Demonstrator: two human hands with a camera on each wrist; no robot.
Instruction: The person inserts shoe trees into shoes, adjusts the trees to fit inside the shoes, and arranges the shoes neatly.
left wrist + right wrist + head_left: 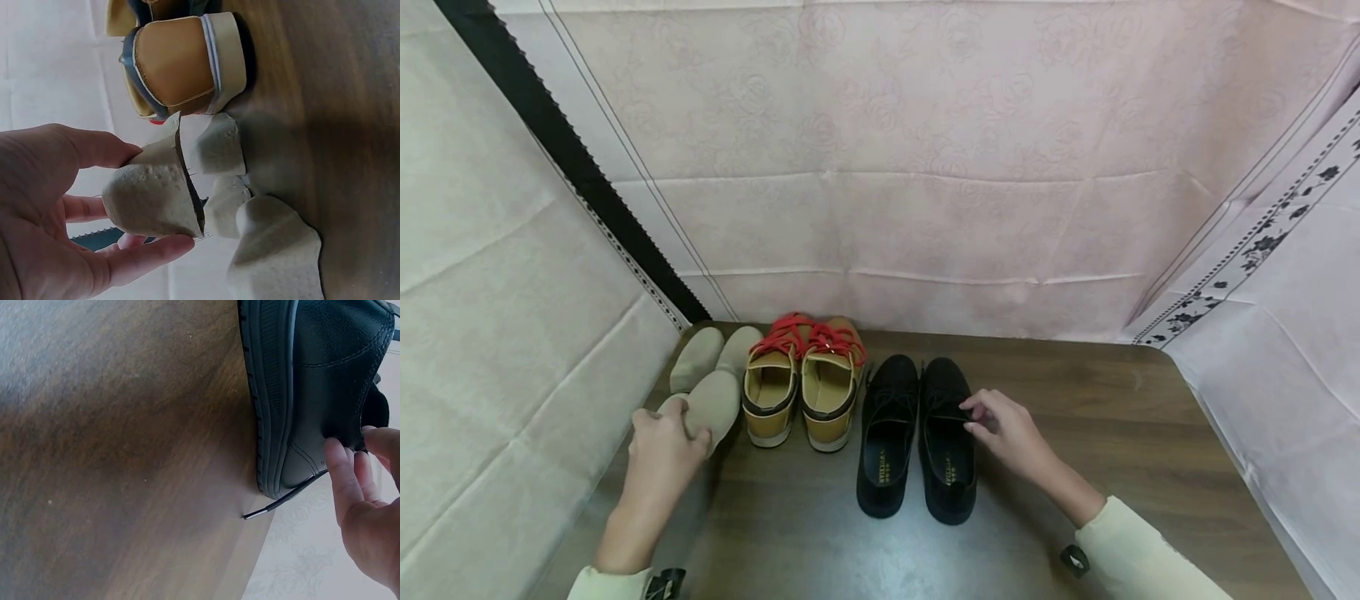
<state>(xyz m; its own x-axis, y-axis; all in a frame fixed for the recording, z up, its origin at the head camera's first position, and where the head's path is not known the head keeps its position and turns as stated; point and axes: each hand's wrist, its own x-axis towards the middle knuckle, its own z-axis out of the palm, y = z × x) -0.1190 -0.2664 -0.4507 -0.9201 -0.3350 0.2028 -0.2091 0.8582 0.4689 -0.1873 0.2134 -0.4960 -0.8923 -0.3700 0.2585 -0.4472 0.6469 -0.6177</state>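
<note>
In my left hand (662,454) I grip a grey-beige molded pulp shoe insert (153,194), thumb on one side and fingers on the other, above the floor. More such inserts (275,250) lie below it; in the head view, two of them (697,360) show against the left corner. My right hand (1011,433) is at the outer side of the right black shoe (950,492). Its thumb and fingers pinch the edge of the shoe's opening (337,381). The left black shoe (882,492) stands beside it, toes toward the back.
Tan shoes with red laces (827,408) stand between the inserts and the black shoes. A loose lace end (256,514) sticks out from the black shoe. Pale cloth walls (925,225) rise at the back and both sides of the brown wood-grain surface (1075,392).
</note>
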